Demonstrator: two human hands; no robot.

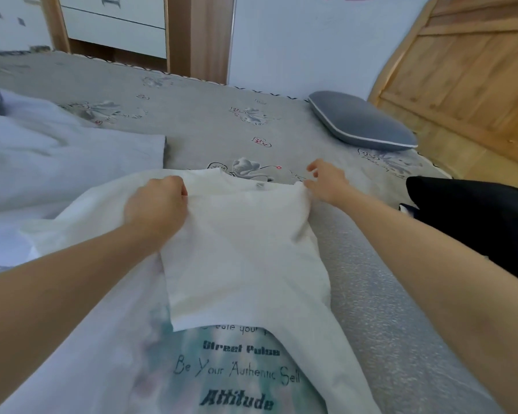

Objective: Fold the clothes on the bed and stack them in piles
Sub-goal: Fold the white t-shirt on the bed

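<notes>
— Shirt first: where does it lie?

— White T-shirt [245,249] spreads over the near middle of the bed [192,121], print side up, with teal lettering showing at the near end. Its upper part is doubled back over the print, so a plain white panel covers the top lines of text.

— And the hands?

— Left hand [154,204] has its fingers curled round a bunch of the fabric at the left shoulder of the folded panel, gripping it. Right hand [326,180] sits at the right far corner of that panel; thumb and a fingertip seem to pinch the edge there, while the other fingers lift loosely above the sheet.

— What surrounds the shirt?

— Pale blue-white cloth [57,162] lies heaped on the left, touching the shirt's left side. A black garment [476,222] sits at the right edge, apart from the shirt, partly behind the right forearm. A grey pillow [362,122] with a white trim rests far right on the grey flowered sheet, near the wooden headboard [461,79]. Beyond the far side of the bed stands a cabinet [114,25] with white drawers in a wooden frame.
</notes>
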